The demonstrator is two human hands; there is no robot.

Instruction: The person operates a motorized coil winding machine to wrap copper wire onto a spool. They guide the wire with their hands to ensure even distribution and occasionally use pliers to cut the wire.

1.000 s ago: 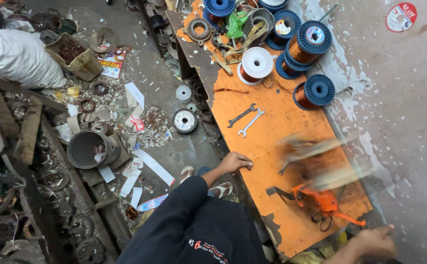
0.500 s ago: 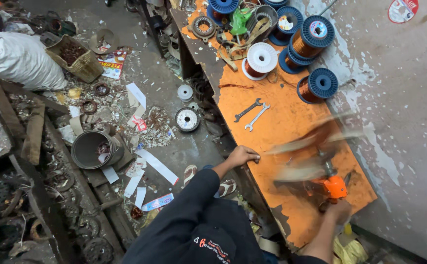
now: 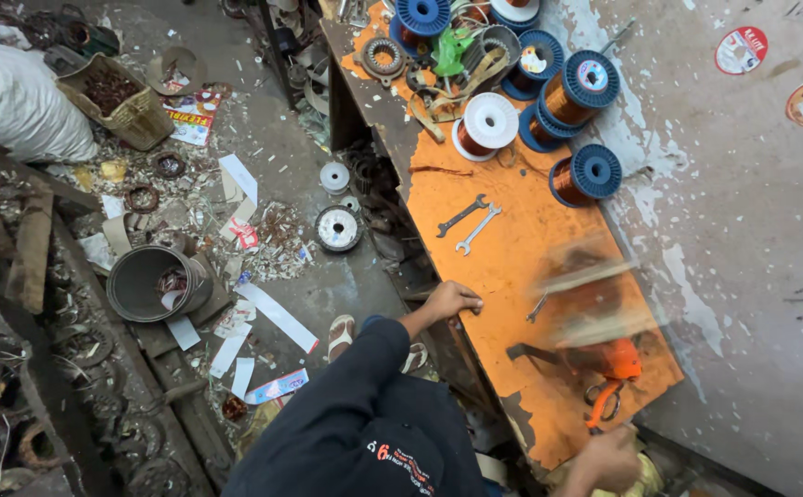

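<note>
We stand over an orange workbench [image 3: 512,230] set against a rough grey wall. Our left hand [image 3: 452,300] rests on the bench's near edge, fingers laid flat and close together, bracing us. Our right hand [image 3: 608,458] sits low at the bench's near corner, closed around what looks like a crank handle; the grip itself is partly cut off by the frame, so we cannot tell just how the fingers wrap.

The thing being worked is a hand-cranked winding machine [image 3: 595,313] with an orange body, clamped near the right end of the bench. Its upper part is a pale, spinning blur, so the frame and whatever is wound on it cannot be made out. Orange-handled scissors [image 3: 602,400] lie just beside its base.

To do this well, we judge that the crank wants a steady, even turn, with the left hand holding firm against the edge so the bench does not rock.

Further along lie two spanners [image 3: 470,221], and beyond them spools of copper wire [image 3: 585,175] on blue reels, plus a white reel [image 3: 487,124]. The floor to the left is littered with paper strips and scrap.
</note>
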